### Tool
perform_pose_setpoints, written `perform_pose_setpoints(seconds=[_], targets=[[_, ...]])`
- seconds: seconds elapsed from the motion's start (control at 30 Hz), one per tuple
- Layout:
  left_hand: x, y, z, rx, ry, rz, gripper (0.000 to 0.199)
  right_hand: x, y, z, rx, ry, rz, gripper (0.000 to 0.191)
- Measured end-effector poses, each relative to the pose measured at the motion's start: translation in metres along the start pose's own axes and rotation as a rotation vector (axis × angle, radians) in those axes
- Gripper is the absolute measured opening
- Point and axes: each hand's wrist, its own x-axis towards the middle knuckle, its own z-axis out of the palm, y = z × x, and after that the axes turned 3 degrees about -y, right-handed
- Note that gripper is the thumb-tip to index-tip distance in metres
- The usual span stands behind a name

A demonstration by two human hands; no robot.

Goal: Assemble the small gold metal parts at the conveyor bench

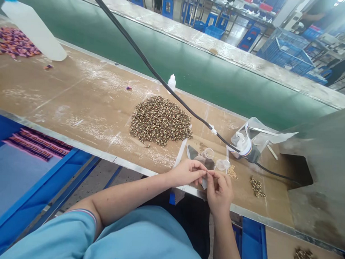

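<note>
My left hand (pixel 189 171) and my right hand (pixel 221 191) meet above the front edge of the brown work surface, fingertip to fingertip. Both are closed in a pinch around something too small to make out. Beneath and behind them lies a dark grey cloth (pixel 192 153), partly covered by my fingers. Two clear round lids or dishes, one of them a flat disc (pixel 222 164), rest just beyond the hands. Close to my right hand is a little heap of pale beads (pixel 232 171). Farther right sits a small cluster of brown-and-gold pieces (pixel 257 187).
A large pile of brown-and-gold pieces (pixel 161 121) covers the middle of the table (pixel 85 115). A black cable (pixel 152 68) crosses above it. Behind stand a small white bottle (pixel 172 83) and, left, a big bottle (pixel 34 30). A clear bin (pixel 256 123) stands right, near a metal panel (pixel 326 169).
</note>
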Motion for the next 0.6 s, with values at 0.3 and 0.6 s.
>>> perform_pose_setpoints(seconds=[0.3, 0.6], targets=[[-0.0014, 0.0015, 0.0016, 0.002, -0.015, 0.041, 0.015, -0.0072, 0.0045, 0.0029, -0.021, 0.076, -0.057, 0.019], [-0.0027, -0.0024, 0.0037, 0.093, 0.000, 0.117, 0.011, -0.0082, 0.0061, 0.0033, 0.024, 0.052, -0.024, 0.016]])
